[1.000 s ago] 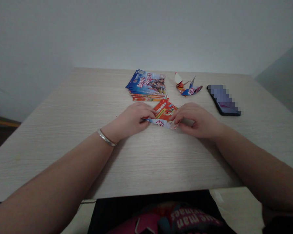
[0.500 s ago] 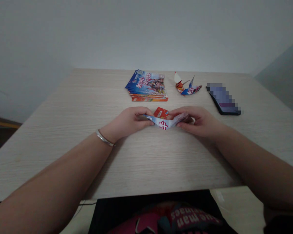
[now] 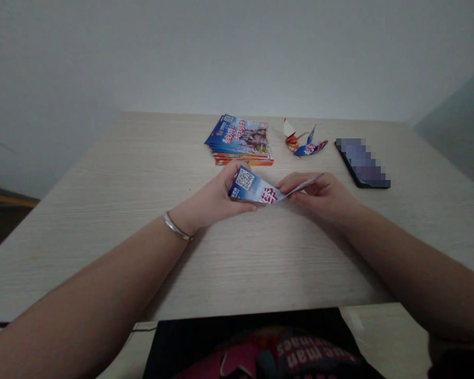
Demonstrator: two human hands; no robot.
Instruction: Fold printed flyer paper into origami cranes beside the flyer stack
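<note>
Between my hands, just above the table, is a folded printed paper in blue and white, with a QR code and red-edged lettering facing me. My left hand grips its left end, thumb along the lower edge and fingers behind. At the other end, my right hand pinches the paper between thumb and fingers, and a flap there tilts up to the right. The underside of the paper is hidden from me.
A fanned stack of printed leaflets lies beyond my hands. To its right are folded paper cranes and a black phone. The pale wooden table meets a wall at the back.
The paper's left part has turned up to show the QR code; the red inner side is now out of sight. My left hand has shifted its grip, and a flap shows at my right hand.
</note>
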